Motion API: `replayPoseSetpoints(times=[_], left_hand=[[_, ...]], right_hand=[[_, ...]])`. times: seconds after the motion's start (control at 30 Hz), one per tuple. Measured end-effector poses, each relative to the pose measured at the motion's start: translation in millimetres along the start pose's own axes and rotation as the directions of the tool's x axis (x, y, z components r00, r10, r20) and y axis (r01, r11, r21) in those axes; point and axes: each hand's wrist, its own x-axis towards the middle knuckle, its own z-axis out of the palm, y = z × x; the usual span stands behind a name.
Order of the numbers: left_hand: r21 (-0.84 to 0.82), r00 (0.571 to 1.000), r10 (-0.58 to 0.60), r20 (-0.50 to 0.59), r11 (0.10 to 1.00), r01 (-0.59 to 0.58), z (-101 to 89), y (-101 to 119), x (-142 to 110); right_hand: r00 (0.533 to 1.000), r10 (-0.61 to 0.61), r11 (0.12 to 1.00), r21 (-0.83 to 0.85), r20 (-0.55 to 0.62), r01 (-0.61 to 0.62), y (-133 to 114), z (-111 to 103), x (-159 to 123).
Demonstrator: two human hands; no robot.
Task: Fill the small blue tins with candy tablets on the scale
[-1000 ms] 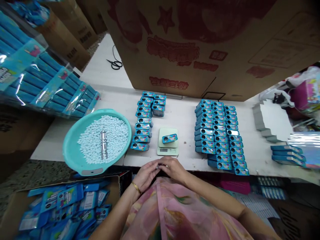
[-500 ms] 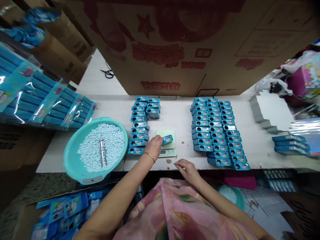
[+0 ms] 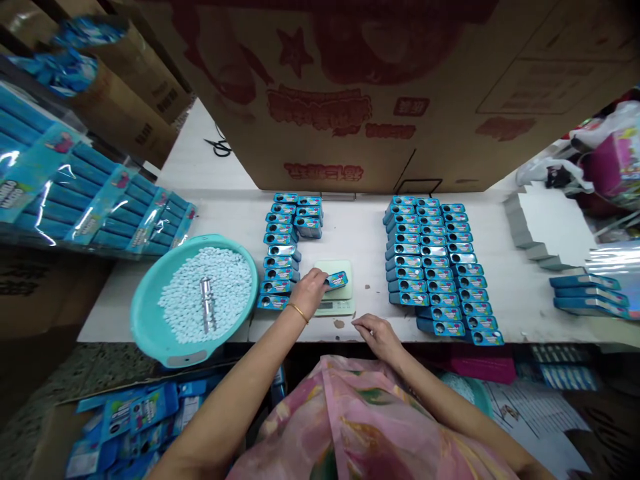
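- Pale green scale (image 3: 343,307): one small blue box (image 3: 339,281) lies on its top plate.
- Left hand (image 3: 309,292): fingers bent, close together at the box's left end; whether they grip it, cannot tell.
- Right hand (image 3: 379,335): fingers loosely curled, near the table (image 3: 370,253) edge; cannot tell whether anything is held.
- Brown cardboard carton (image 3: 440,150): red printing and a red star.
- Shiny blue packs, left group (image 3: 283,251) and right group (image 3: 435,262): ranked in columns, dark round spot on each; lettering too small to read surely.
- Turquoise basin (image 3: 141,313), oval: small pale-blue pellets (image 3: 183,293), with a metal tool (image 3: 207,303) on top.
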Motion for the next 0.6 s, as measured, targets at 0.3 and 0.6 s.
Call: replayPoseSetpoints(times=[0.3, 0.6], left_hand=[[0.097, 0.927, 0.043, -0.372, 0.995, -0.008, -59.5, -26, -16], [-0.005, 0.758, -0.427, -0.492, 0.873, 0.488, -141.0, -138, -31]], right_hand=[[0.998, 0.042, 0.999, -0.018, 0.047, -0.041, 10, 5, -4], [0.983, 0.157, 0.986, -0.066, 0.094, -0.152, 21, 5, -16]])
